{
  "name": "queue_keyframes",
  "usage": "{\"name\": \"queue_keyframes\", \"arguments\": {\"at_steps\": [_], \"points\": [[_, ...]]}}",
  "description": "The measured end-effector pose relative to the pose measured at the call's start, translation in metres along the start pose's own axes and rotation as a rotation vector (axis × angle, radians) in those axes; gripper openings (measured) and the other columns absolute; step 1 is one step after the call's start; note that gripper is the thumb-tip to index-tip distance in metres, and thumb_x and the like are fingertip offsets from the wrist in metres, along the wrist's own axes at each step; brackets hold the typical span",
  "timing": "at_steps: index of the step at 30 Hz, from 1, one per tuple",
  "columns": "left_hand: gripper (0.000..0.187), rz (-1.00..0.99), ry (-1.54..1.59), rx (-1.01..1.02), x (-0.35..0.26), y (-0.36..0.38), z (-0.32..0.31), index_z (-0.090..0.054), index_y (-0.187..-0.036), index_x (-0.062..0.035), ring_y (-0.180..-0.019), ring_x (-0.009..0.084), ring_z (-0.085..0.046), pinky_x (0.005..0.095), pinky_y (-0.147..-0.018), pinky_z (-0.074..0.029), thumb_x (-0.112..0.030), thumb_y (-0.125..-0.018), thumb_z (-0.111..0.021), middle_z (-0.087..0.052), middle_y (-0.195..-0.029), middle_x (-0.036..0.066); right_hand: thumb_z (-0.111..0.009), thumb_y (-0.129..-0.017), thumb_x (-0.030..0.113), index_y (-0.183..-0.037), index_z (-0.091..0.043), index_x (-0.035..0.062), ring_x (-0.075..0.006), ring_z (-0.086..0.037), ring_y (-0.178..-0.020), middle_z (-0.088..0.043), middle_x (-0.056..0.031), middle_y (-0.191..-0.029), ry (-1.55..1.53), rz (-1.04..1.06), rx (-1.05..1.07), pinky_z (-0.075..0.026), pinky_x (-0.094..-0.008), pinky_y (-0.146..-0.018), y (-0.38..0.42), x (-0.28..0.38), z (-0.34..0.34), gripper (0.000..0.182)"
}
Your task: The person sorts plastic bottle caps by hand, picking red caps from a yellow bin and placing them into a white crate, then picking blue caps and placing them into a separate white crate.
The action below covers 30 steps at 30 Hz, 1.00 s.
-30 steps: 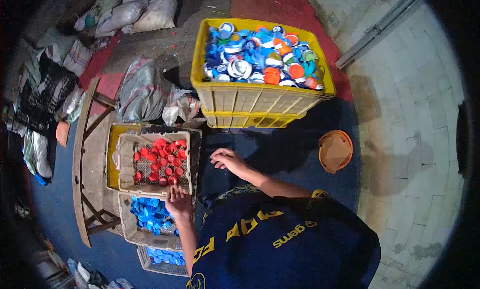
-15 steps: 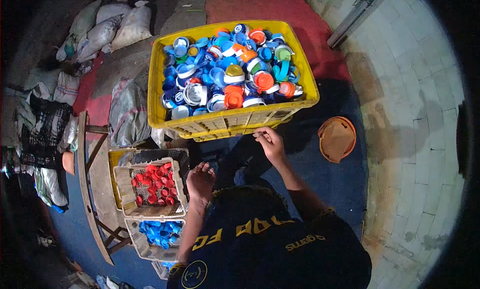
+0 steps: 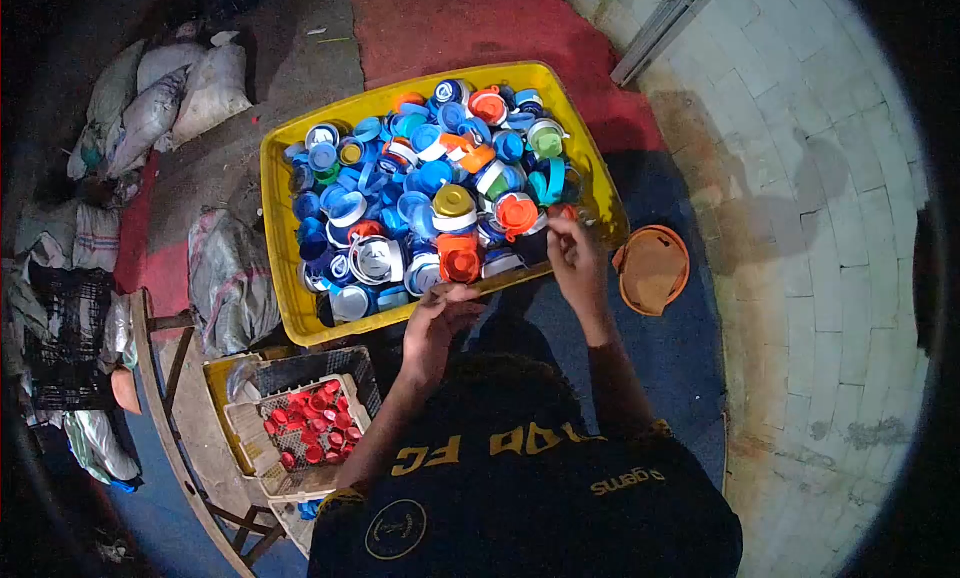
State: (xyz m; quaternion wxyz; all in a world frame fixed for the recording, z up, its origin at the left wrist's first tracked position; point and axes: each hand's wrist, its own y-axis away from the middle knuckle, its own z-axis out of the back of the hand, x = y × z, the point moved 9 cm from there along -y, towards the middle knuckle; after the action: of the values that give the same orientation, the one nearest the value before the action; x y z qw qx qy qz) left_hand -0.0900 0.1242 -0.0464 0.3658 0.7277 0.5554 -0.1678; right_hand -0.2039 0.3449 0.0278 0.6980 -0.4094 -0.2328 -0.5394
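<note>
A yellow crate (image 3: pixel 330 333) is heaped with plastic bottle caps (image 3: pixel 410 208), mostly blue, with white, orange and green ones among them. My right hand (image 3: pixel 580 268) reaches over its near right edge, fingers bent together beside an orange cap (image 3: pixel 564 213). Whatever lies between those fingertips is hidden. At the near rim, my left hand (image 3: pixel 438 328) has its fingers loosely extended, just below a blue-and-white cap and an orange cap (image 3: pixel 459 260). I see nothing held in it.
On my left, a pale crate (image 3: pixel 272 478) holds red caps (image 3: pixel 315 423), with blue caps partly visible below it. A wooden frame (image 3: pixel 165 408) stands beside them. Sacks (image 3: pixel 210 88) lie at far left. An orange round container (image 3: pixel 652 270) sits right, near the block wall (image 3: pixel 800 278).
Both hands have moved forward to the yellow crate, the right one over its near edge, the left one up to its rim. The view has shifted, so the crate appears lower and further left.
</note>
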Motion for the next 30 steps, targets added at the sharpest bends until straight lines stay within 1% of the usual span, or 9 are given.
{"name": "queue_keyframes", "arguments": {"at_steps": [4, 5, 6, 8, 11, 18, 25, 29, 30], "points": [[0.049, 0.016, -0.032, -0.002, -0.005, -0.011, 0.002, -0.047, -0.132, -0.0016, -0.117, 0.031, -0.064, 0.0438, -0.102, -0.046, -0.038, -0.099, -0.051, -0.063, -0.132, 0.013, -0.068, -0.091, 0.005, -0.113, -0.069, 0.0074, -0.0187, -0.061, -0.08, -0.067, -0.0081, -0.097, 0.093, 0.173, 0.013, -0.05, -0.0307, -0.068, -0.081, 0.001, -0.019, 0.022], [0.049, 0.004, -0.026, -0.016, -0.008, -0.013, 0.004, -0.047, -0.132, -0.0009, -0.118, 0.0321, -0.064, 0.0443, -0.103, -0.046, -0.037, -0.1, -0.051, -0.063, -0.133, 0.014, -0.066, -0.09, 0.003, -0.113, -0.068, 0.0067, -0.0274, -0.063, -0.084, -0.066, -0.0118, -0.102, 0.151, 0.238, 0.035, -0.052, -0.0358, -0.074, -0.102, 0.0, -0.029, 0.024], [0.05, -0.019, 0.009, -0.04, -0.007, -0.014, 0.007, -0.049, -0.128, 0.0004, -0.122, 0.0365, -0.06, 0.0545, -0.109, -0.043, -0.037, -0.096, -0.054, -0.061, -0.132, 0.017, -0.066, -0.088, 0.002, -0.113, -0.068, 0.0065, -0.0309, -0.064, -0.09, -0.066, -0.0125, -0.105, 0.193, 0.29, 0.065, -0.052, -0.0379, -0.078, -0.119, 0.001, -0.04, 0.025], [0.047, -0.023, 0.046, -0.018, -0.01, -0.017, 0.006, -0.047, -0.13, 0.0019, -0.115, 0.0394, -0.064, 0.0518, -0.108, -0.044, -0.033, -0.099, -0.05, -0.062, -0.131, 0.021, -0.067, -0.083, 0.001, -0.111, -0.069, 0.0076, -0.0375, -0.062, -0.107, -0.066, -0.0139, -0.11, 0.231, 0.361, 0.187, -0.051, -0.0425, -0.09, -0.154, -0.004, -0.067, 0.029], [0.043, -0.056, 0.072, -0.089, -0.007, -0.015, 0.011, -0.047, -0.129, 0.0031, -0.108, 0.0424, -0.067, 0.0512, -0.105, -0.048, -0.029, -0.1, -0.046, -0.063, -0.128, 0.024, -0.065, -0.084, 0.002, -0.106, -0.07, 0.0093, -0.0368, -0.057, -0.115, -0.065, -0.0141, -0.109, 0.36, 0.466, 0.326, -0.046, -0.0475, -0.099, -0.176, -0.027, -0.102, 0.024], [0.038, -0.171, 0.106, -0.213, -0.014, -0.017, 0.007, -0.051, -0.124, 0.002, -0.106, 0.0407, -0.068, 0.0488, -0.093, -0.057, -0.027, -0.1, -0.044, -0.065, -0.122, 0.023, -0.068, -0.082, 0.003, -0.095, -0.059, 0.0035, -0.0414, -0.064, -0.094, -0.065, -0.0192, -0.099, 0.362, 0.413, 0.398, -0.053, -0.05, -0.078, -0.188, -0.033, -0.102, 0.016], [0.042, -0.112, 0.069, -0.301, -0.013, -0.011, -0.004, -0.053, -0.122, -0.0021, -0.106, 0.0341, -0.067, 0.0465, -0.098, -0.051, -0.038, -0.099, -0.052, -0.065, -0.121, 0.016, -0.074, -0.078, 0.004, -0.103, -0.054, 0.0071, -0.0417, -0.066, -0.087, -0.066, -0.0185, -0.094, 0.164, 0.243, 0.255, -0.052, -0.0474, -0.074, -0.174, -0.032, -0.043, 0.032], [0.039, -0.151, -0.116, -0.325, -0.026, -0.005, -0.021, -0.055, -0.127, -0.0039, -0.105, 0.0273, -0.068, 0.0419, -0.103, -0.047, -0.031, -0.1, -0.048, -0.066, -0.123, 0.014, -0.069, -0.078, -0.003, -0.117, -0.058, 0.0066, -0.032, -0.069, -0.093, -0.068, -0.0156, -0.106, -0.058, 0.157, 0.045, -0.054, -0.0396, -0.079, -0.147, 0.002, 0.003, 0.041], [0.04, -0.16, -0.135, -0.302, -0.029, -0.008, -0.028, -0.054, -0.128, -0.0036, -0.106, 0.0268, -0.068, 0.0414, -0.103, -0.047, -0.031, -0.1, -0.049, -0.065, -0.124, 0.014, -0.068, -0.078, -0.004, -0.119, -0.06, 0.0041, -0.0231, -0.067, -0.093, -0.068, -0.0115, -0.106, -0.07, 0.236, -0.017, -0.054, -0.0348, -0.076, -0.14, 0.013, 0.011, 0.043]]}}
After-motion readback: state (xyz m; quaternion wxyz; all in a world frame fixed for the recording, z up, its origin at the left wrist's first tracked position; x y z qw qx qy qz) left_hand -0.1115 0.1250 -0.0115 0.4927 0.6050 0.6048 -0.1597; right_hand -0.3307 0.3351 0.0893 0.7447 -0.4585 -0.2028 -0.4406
